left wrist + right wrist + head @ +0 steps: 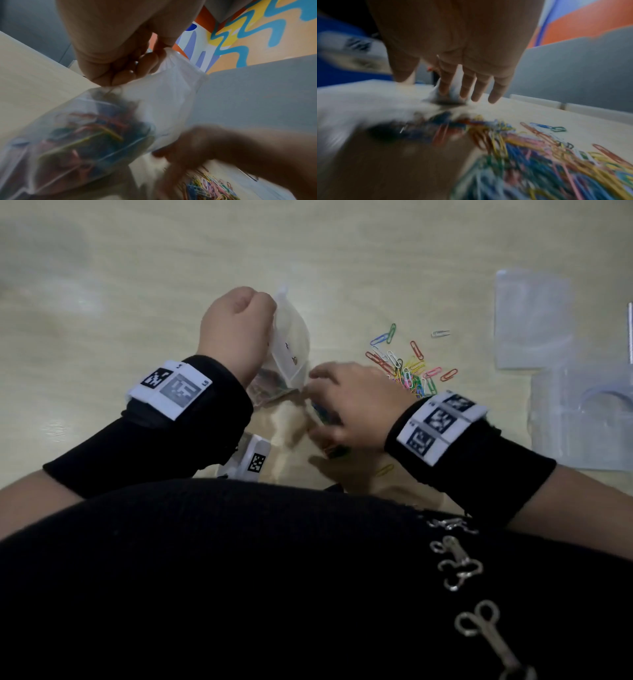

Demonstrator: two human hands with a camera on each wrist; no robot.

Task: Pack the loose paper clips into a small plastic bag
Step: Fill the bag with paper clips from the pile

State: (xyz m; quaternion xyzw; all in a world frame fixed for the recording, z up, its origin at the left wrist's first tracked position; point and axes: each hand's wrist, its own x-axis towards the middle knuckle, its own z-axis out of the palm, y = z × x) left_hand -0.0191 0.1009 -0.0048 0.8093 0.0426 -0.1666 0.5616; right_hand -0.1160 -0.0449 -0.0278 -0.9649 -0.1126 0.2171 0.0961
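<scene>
A small clear plastic bag (291,337) hangs upright from my left hand (239,326), which pinches its top edge in a closed fist. In the left wrist view the bag (163,97) holds several coloured paper clips (89,135) in its lower part, and the left hand (126,70) grips the rim. My right hand (329,405) is low over the table beside the bag's bottom; the right wrist view shows the right hand (467,92) with straight, spread fingers and nothing in them. The loose pile of coloured paper clips (407,368) lies just right of that hand, with the clips (539,155) blurred.
Two empty clear plastic bags lie flat at the right, one bag (534,320) farther back and another bag (582,419) nearer. A single white clip (440,333) and a yellow clip (383,470) lie apart from the pile. The pale wooden table (137,268) spreads to the left and back.
</scene>
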